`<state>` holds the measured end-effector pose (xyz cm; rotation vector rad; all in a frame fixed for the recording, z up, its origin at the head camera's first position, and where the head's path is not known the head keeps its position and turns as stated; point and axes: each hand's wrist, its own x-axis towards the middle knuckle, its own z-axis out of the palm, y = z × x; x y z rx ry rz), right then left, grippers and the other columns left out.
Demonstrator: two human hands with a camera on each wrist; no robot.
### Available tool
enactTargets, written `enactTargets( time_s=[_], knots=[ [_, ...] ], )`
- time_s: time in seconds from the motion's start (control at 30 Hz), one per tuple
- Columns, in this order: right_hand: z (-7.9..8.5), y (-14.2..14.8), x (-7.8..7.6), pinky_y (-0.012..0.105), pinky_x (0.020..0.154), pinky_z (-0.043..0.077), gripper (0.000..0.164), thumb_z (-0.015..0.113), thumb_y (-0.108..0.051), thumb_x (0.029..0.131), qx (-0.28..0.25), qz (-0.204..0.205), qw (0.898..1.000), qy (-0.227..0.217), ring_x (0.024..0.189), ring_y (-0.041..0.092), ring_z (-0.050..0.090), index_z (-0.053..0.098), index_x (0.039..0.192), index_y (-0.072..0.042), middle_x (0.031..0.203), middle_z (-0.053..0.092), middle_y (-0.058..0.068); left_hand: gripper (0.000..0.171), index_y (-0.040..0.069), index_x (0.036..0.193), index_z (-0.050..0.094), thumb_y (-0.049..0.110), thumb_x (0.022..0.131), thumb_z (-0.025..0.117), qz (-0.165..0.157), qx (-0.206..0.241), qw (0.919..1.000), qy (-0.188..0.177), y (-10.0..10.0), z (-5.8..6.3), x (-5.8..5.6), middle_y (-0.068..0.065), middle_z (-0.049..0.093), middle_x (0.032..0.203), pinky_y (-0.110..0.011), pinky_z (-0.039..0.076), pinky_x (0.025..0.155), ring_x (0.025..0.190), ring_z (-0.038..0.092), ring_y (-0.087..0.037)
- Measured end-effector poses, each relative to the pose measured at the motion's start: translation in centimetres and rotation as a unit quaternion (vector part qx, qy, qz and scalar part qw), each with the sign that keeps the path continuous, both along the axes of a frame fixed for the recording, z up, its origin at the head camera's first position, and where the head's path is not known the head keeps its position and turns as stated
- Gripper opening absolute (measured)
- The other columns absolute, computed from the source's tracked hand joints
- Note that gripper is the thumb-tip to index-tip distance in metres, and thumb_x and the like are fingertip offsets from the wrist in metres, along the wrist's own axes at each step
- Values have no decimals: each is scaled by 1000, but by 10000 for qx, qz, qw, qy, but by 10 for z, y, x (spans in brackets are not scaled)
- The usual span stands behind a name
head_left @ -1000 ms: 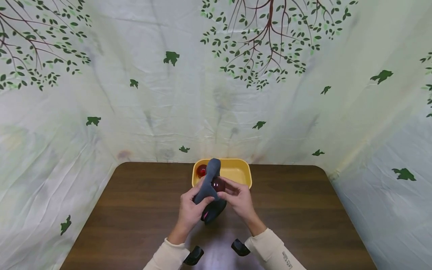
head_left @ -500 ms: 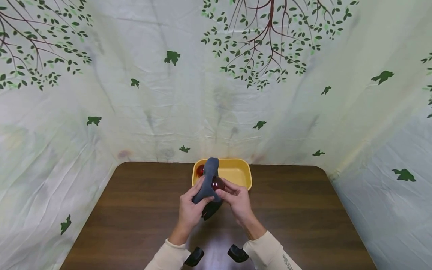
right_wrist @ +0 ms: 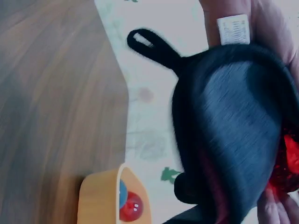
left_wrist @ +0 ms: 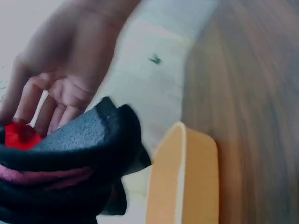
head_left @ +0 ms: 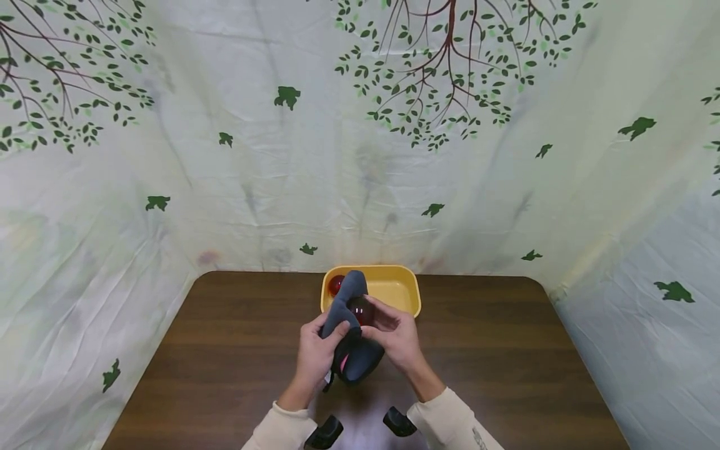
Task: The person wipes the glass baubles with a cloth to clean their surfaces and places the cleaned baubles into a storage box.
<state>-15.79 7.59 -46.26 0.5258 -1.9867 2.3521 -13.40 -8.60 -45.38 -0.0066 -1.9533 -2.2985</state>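
Note:
In the head view my left hand (head_left: 315, 355) grips a dark blue-grey padded fabric piece (head_left: 361, 359) with its thumb on top. This piece has black edging and a pink inside, and in the right wrist view a hanging loop (right_wrist: 154, 47) and a white barcode label (right_wrist: 234, 29) show on it. My right hand (head_left: 399, 334) pinches a glossy dark red ball (head_left: 360, 312) between thumb and fingers, against the fabric. Part of the ball is hidden behind the fabric in both wrist views.
Just beyond my hands a yellow tray (head_left: 417, 294) stands at the table's far edge. In it lie a red ball (head_left: 336, 285) and a blue ball (right_wrist: 123, 193). A leaf-patterned cloth (head_left: 253, 187) hangs behind the brown table (head_left: 478, 350).
The fabric piece has tilted and come slightly nearer me, so its dark rounded lower part and pink inside show more. The red ball stays in my right hand, shifted slightly left.

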Motion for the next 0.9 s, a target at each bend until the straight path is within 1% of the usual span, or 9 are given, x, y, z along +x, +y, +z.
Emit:
enactTargets(
  time_s=[0.13, 0.2, 0.27, 0.33, 0.4, 0.5, 0.67, 0.8, 0.9],
  knots=[
    [5, -1, 4, 33, 90, 51, 49, 75, -8, 83, -140, -202, 9975, -661, 109, 26, 64, 59, 127, 5, 121, 63, 23, 51, -5, 129, 58, -4, 80, 74, 104, -722, 9940, 813, 2, -4, 1, -23, 60, 125, -22, 50, 88, 105, 65, -21],
    [7, -1, 4, 33, 86, 54, 46, 73, -10, 86, -219, -259, 9944, -1003, 105, 25, 66, 59, 126, 6, 120, 63, 24, 54, -7, 125, 59, -7, 74, 77, 168, -1268, 9806, 1486, 3, 3, 3, -23, 59, 125, -18, 46, 92, 110, 62, -30],
    [7, -1, 4, 34, 81, 56, 42, 68, -11, 90, -279, -271, 9910, -1282, 97, 23, 69, 59, 125, 10, 116, 64, 25, 58, -7, 123, 61, -7, 68, 81, 248, -1766, 9602, 2149, 2, 1, 1, -22, 59, 125, -15, 41, 96, 113, 58, -35],
    [6, -1, 4, 34, 76, 57, 40, 65, -13, 93, -323, -270, 9884, -1462, 87, 19, 71, 58, 123, 13, 112, 66, 25, 60, -8, 121, 63, -7, 65, 83, 285, -2049, 9450, 2533, 2, -1, -1, -23, 60, 124, -14, 39, 97, 112, 57, -39],
    [4, -1, 4, 34, 74, 58, 41, 64, -13, 94, -348, -227, 9881, -1478, 82, 17, 71, 57, 123, 15, 110, 66, 26, 60, -7, 121, 63, -5, 65, 84, 271, -2103, 9427, 2575, 1, -7, -4, -21, 60, 125, -15, 39, 98, 113, 57, -38],
    [2, -1, 5, 32, 77, 57, 44, 65, -9, 92, -401, -128, 9914, -1239, 89, 16, 70, 54, 126, 16, 115, 63, 29, 58, -3, 125, 62, -4, 70, 81, 181, -1734, 9634, 2035, 0, -11, -5, -17, 59, 129, -17, 39, 99, 118, 55, -35],
    [-2, 0, 4, 32, 89, 51, 55, 72, 1, 84, -334, 17, 9986, -409, 111, 23, 62, 49, 132, 14, 126, 54, 32, 52, -3, 130, 57, -2, 81, 74, 94, -598, 9964, 586, 3, -6, -1, -20, 59, 128, -26, 49, 93, 112, 62, -26],
    [-6, 3, 2, 33, 97, 45, 60, 76, 3, 78, -79, 170, 9994, 280, 122, 24, 55, 52, 132, 9, 132, 54, 26, 42, -13, 126, 56, 1, 88, 68, 62, 417, 9988, -236, 5, -2, 1, -21, 68, 108, -30, 56, 81, 89, 68, -16],
    [-7, 5, 0, 34, 101, 42, 61, 77, 4, 77, 60, 335, 9976, 603, 127, 24, 50, 53, 133, 7, 134, 54, 24, 38, -17, 122, 55, 2, 90, 65, 20, 680, 9970, -377, 4, -1, 1, -16, 69, 99, -29, 57, 77, 82, 69, -13]
  ],
)
